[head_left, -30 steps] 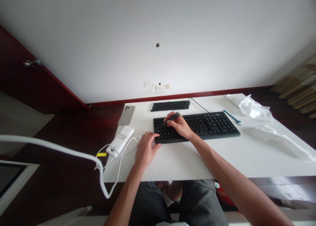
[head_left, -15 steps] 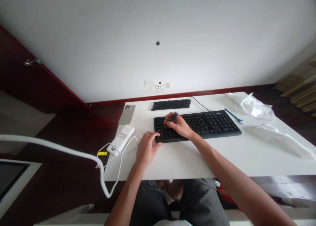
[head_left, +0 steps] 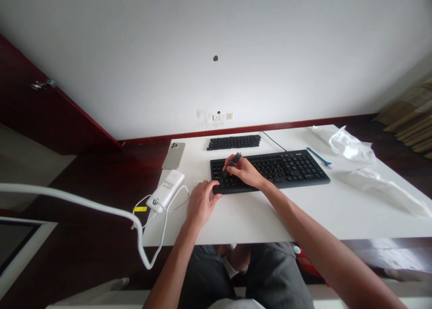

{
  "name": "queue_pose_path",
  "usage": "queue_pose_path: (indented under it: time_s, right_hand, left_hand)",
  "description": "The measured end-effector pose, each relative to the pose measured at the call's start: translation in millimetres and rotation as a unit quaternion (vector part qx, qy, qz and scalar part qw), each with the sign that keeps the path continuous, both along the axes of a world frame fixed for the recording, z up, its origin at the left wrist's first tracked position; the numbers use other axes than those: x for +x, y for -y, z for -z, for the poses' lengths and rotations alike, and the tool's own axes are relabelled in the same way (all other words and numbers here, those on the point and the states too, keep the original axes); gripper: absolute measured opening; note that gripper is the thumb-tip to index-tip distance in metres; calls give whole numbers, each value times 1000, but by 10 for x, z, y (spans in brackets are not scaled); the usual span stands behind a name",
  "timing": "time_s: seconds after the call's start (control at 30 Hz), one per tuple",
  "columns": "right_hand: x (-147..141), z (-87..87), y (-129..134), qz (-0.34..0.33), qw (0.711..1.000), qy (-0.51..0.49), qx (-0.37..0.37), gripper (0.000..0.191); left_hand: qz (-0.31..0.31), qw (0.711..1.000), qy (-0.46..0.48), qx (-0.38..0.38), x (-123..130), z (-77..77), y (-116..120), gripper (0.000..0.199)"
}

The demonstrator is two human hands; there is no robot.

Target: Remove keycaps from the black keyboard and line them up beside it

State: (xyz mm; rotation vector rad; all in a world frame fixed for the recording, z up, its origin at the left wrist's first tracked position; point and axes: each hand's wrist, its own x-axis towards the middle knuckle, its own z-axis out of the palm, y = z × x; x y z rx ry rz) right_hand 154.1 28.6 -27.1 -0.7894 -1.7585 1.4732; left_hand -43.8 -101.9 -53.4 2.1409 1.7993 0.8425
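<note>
While the left hand point(head_left: 201, 202) grasps the keyboard point(head_left: 280, 171) at its eight o'clock corner, presumably steadying it, the right hand point(head_left: 245, 170) grips a dark tool point(head_left: 237, 157) pen-fashion. The keyboard lies at one o'clock from the lap point(head_left: 273, 270).

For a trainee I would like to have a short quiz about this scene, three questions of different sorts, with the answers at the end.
1. Multiple choice. Seen from the person, where does the separate block of black keycaps lie in relation to the keyboard?
a) nearer than it
b) beyond it
c) under it
2. True or false: The phone lies to the right of the keyboard.
3. Short answer: Which hand holds the dark tool?

Key:
1. b
2. False; the phone lies to the left.
3. The right hand.
</note>
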Motion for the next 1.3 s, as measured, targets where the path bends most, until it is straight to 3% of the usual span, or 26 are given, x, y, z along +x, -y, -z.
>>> queue_pose_path:
  time_s: [0.17,0.33,0.63,0.8,0.97,1.1,1.3]
  right_hand:
    - [-1,-8,12,1,1000,-1,-29,22]
    - [-15,-19,47,-11,999,-3,-36,30]
    - [-124,-57,151,-50,999,12,16,37]
    - [-175,-261,286,-5,986,121,116,28]
    - [-226,-411,465,33,972,168,161,21]
    - [-248,-407,592,78,959,199,185,21]
    - [-209,-277,621,120,960,204,152,29]
  left_hand:
    - [-29,999,37,3,-3,0,9,37]
    - [-61,995,85,2,-16,45,5,56]
    - [-42,997,60,-10,-12,30,-4,40]
    - [-40,997,61,-2,-14,43,2,41]
    - [-34,998,52,12,-21,47,-1,41]
    - [-21,998,47,21,-23,37,0,42]
    - [-19,999,38,17,-21,28,14,41]
